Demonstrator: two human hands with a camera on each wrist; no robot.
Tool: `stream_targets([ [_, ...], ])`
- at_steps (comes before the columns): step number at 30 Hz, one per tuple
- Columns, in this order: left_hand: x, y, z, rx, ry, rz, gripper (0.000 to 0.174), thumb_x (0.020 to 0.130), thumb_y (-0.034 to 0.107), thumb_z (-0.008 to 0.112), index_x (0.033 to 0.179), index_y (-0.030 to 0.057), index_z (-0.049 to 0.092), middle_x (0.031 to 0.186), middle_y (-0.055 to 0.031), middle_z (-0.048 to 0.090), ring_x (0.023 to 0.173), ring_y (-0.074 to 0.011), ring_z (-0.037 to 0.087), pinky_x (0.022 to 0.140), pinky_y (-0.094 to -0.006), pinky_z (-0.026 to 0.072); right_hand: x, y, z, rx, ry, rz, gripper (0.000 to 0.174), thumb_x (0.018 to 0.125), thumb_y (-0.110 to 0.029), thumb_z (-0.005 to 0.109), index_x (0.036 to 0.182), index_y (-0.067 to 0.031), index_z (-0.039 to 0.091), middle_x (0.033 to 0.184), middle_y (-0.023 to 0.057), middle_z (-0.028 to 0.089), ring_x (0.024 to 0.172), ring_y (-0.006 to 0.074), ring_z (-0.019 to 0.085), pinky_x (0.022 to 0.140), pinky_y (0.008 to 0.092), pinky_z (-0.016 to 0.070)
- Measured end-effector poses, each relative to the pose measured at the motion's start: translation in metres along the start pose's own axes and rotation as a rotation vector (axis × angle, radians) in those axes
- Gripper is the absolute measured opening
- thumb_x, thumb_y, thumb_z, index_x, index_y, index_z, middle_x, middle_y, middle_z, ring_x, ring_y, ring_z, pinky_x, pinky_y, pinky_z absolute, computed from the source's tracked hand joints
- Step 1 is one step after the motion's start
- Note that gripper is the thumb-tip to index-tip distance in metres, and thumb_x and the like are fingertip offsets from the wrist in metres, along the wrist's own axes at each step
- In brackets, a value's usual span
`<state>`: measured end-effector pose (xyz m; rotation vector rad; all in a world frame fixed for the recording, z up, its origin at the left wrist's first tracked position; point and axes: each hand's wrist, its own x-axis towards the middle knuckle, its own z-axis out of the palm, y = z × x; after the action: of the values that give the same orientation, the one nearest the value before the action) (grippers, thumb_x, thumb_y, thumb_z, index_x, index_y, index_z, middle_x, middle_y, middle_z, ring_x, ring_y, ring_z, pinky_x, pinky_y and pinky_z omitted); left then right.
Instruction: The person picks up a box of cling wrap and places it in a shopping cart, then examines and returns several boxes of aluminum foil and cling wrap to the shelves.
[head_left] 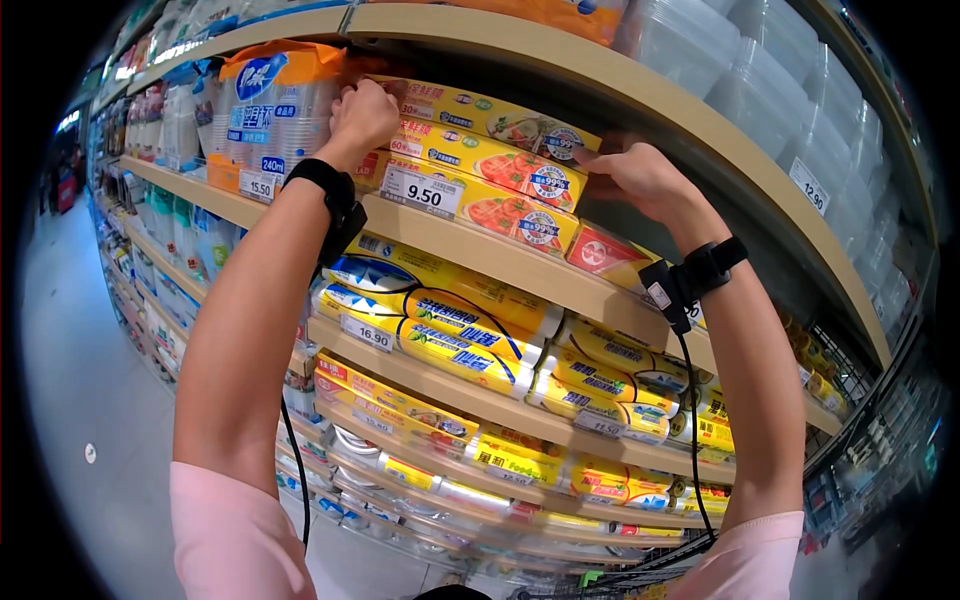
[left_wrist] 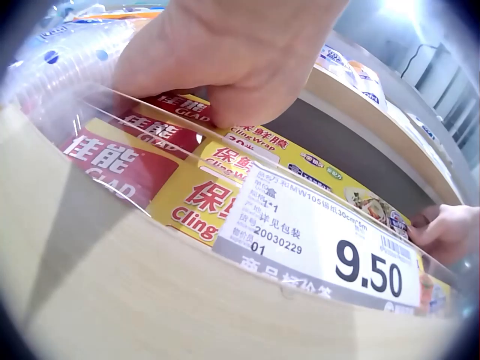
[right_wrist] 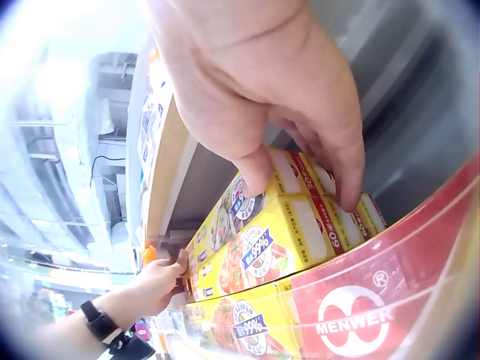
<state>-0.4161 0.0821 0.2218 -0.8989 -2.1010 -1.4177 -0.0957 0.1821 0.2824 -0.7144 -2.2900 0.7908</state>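
A stack of long yellow cling-wrap boxes lies on a wooden shelf point(head_left: 470, 250) at head height. My left hand point(head_left: 365, 115) curls over the left end of the top yellow box point(head_left: 480, 115). In the left wrist view its fingers point(left_wrist: 232, 60) press down on that box point(left_wrist: 300, 154), beside red Glad boxes point(left_wrist: 112, 161). My right hand point(head_left: 635, 175) pinches the box's right end. Its thumb point(right_wrist: 255, 169) lies on the front of the box point(right_wrist: 238, 206), and the fingers wrap round the end.
A 9.50 price tag point(head_left: 422, 190) sits behind a clear shelf rail. Packs of plastic cups point(head_left: 275, 100) stand left, and a red Menwer box point(head_left: 605, 255) lies right. Clear containers point(head_left: 760, 80) fill the shelf above, yellow rolls point(head_left: 440, 320) the shelves below. The aisle floor point(head_left: 70, 380) runs left.
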Motion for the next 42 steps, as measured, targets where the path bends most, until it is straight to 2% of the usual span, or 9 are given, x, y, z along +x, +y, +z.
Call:
stream_targets([
  [3, -0.003, 0.001, -0.002, -0.001, -0.01, 0.021, 0.058, 0.097, 0.035, 0.055, 0.136, -0.0068, 0.044, 0.14, -0.0315, 0.045, 0.13, -0.0483, 0.045, 0.109, -0.0489, 0.0379, 0.008, 0.006, -0.004, -0.003, -0.056, -0.017, 0.066, 0.093, -0.023, 0.071, 0.142, 0.0074, 0.039, 0.121, 0.0133, 0.062, 0.103, 0.0186, 0.064, 0.09, 0.0318, 0.055],
  [8, -0.038, 0.005, -0.011, -0.082, 0.025, 0.143, 0.054, 0.092, 0.017, 0.059, 0.137, -0.008, 0.042, 0.14, -0.0345, 0.043, 0.132, -0.047, 0.043, 0.11, -0.0468, 0.0379, 0.014, 0.016, 0.0, 0.039, 0.015, -0.062, 0.057, 0.092, -0.025, 0.072, 0.134, 0.0066, 0.05, 0.118, 0.0137, 0.064, 0.1, 0.0199, 0.063, 0.085, 0.0322, 0.0564],
  [11, -0.064, 0.007, -0.011, -0.022, 0.116, 0.333, 0.06, 0.091, 0.018, 0.061, 0.139, -0.0115, 0.04, 0.144, -0.0344, 0.042, 0.134, -0.0463, 0.042, 0.111, -0.0428, 0.0367, 0.012, 0.013, -0.001, 0.004, 0.001, -0.063, 0.064, 0.092, -0.026, 0.072, 0.137, 0.0088, 0.045, 0.12, 0.0157, 0.063, 0.102, 0.0213, 0.064, 0.086, 0.0322, 0.0571],
  [16, -0.107, 0.016, -0.005, -0.089, 0.114, 0.407, 0.054, 0.093, 0.03, 0.059, 0.138, 0.0016, 0.054, 0.147, -0.0313, 0.041, 0.137, -0.0436, 0.041, 0.112, -0.0442, 0.0354, 0.008, 0.011, 0.001, -0.109, 0.08, -0.018, 0.083, 0.088, -0.033, 0.076, 0.143, 0.0136, 0.034, 0.13, 0.0223, 0.057, 0.106, 0.0259, 0.064, 0.088, 0.0348, 0.0583],
  [24, -0.192, 0.028, -0.007, -0.272, 0.305, 0.703, 0.025, 0.087, 0.016, 0.065, 0.109, 0.0054, 0.065, 0.115, -0.0167, 0.055, 0.111, -0.0349, 0.051, 0.096, -0.0461, 0.0392, -0.026, -0.006, -0.003, -0.31, 0.14, 0.02, 0.07, 0.091, -0.031, 0.071, 0.142, 0.0066, 0.041, 0.131, 0.0195, 0.056, 0.11, 0.0237, 0.06, 0.09, 0.0363, 0.0531],
  [29, -0.222, 0.016, 0.014, -0.305, 0.183, 0.675, 0.027, 0.088, 0.015, 0.063, 0.113, 0.0083, 0.064, 0.117, -0.0144, 0.055, 0.111, -0.0332, 0.051, 0.096, -0.0444, 0.0396, -0.065, 0.012, -0.011, -0.63, 0.35, -0.338, 0.051, 0.088, -0.028, 0.068, 0.127, 0.0034, 0.059, 0.124, 0.021, 0.064, 0.112, 0.0282, 0.063, 0.096, 0.0376, 0.0501],
  [33, -0.227, 0.009, 0.017, -0.244, 0.206, 0.703, 0.034, 0.089, 0.015, 0.063, 0.122, 0.0106, 0.062, 0.122, -0.0116, 0.054, 0.117, -0.0312, 0.05, 0.1, -0.0446, 0.0372, -0.137, 0.028, 0.0, -0.312, 0.342, -0.425, 0.025, 0.09, -0.018, 0.067, 0.107, 0.0004, 0.067, 0.097, 0.0115, 0.072, 0.087, 0.017, 0.069, 0.08, 0.0303, 0.0544],
  [37, -0.229, 0.008, 0.023, -0.176, 0.221, 0.707, 0.037, 0.092, 0.018, 0.061, 0.128, 0.0122, 0.059, 0.128, -0.0114, 0.053, 0.122, -0.0312, 0.048, 0.105, -0.0455, 0.0329, -0.229, 0.084, 0.033, 0.03, 0.163, -0.278, 0.015, 0.092, -0.013, 0.068, 0.1, 0.0003, 0.067, 0.082, 0.0012, 0.067, 0.073, 0.0048, 0.058, 0.064, 0.0224, 0.0471],
  [42, -0.237, 0.017, 0.03, -0.2, 0.266, 0.669, 0.037, 0.09, 0.018, 0.063, 0.126, 0.0105, 0.059, 0.129, -0.0126, 0.052, 0.123, -0.0321, 0.046, 0.106, -0.0464, 0.0315, -0.365, 0.23, 0.118, 0.228, -0.052, 0.258, 0.02, 0.092, -0.017, 0.071, 0.102, -0.0014, 0.067, 0.079, 0.0003, 0.064, 0.072, 0.0066, 0.057, 0.063, 0.0251, 0.0475],
])
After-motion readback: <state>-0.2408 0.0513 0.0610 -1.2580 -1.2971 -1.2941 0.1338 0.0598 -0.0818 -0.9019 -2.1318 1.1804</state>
